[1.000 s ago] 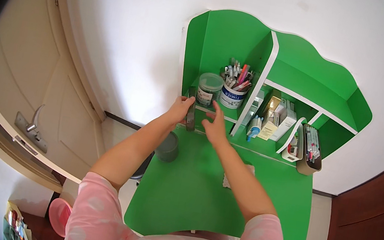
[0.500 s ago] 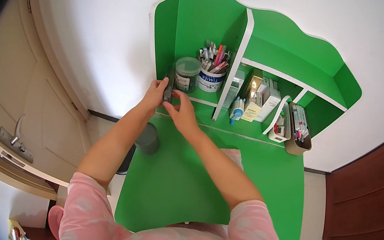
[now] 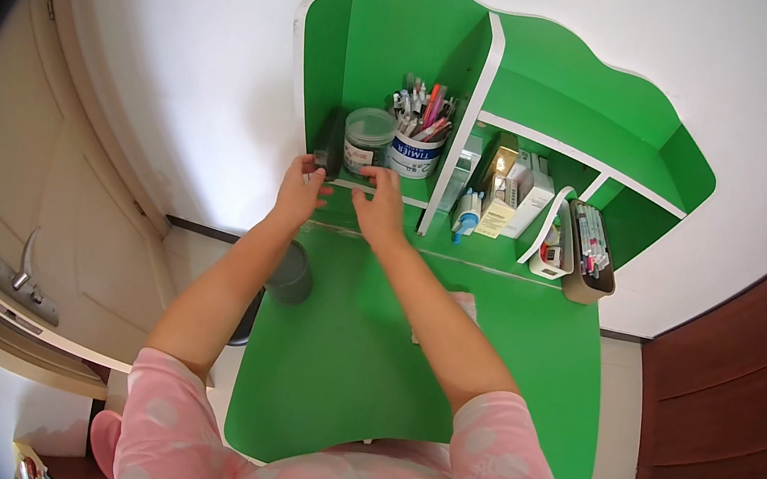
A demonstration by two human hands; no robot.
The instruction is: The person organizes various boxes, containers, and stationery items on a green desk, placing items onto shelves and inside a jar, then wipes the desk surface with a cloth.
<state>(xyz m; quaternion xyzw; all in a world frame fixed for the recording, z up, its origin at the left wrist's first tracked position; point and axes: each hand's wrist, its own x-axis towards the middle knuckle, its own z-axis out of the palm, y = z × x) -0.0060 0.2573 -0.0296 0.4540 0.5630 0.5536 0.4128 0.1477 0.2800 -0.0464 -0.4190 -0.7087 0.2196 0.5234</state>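
Observation:
A dark grey, narrow object [image 3: 334,145] stands upright on the left shelf, against the side wall of the green desk hutch. My left hand [image 3: 298,190] is at its front lower edge, fingers apart and seemingly touching it. To the right, my right hand [image 3: 381,207] is open and holds nothing, its fingertips in front of the jar's base. That clear round jar [image 3: 367,140] has a pale green lid and a label. Beside it sits a white and blue tub [image 3: 415,156] packed with pens and markers.
Boxes [image 3: 501,203], a blue-and-white bottle [image 3: 467,215], a white basket [image 3: 554,253] and a brown bin of pens [image 3: 589,284] fill the right compartments. A dark grey cup [image 3: 291,275] stands on the desktop's left; a folded cloth [image 3: 462,303] lies partly under my right forearm.
The dark object, earlier between both hands at the shelf's front, now stands farther back on the shelf. My hands have spread apart, the right one moving off it.

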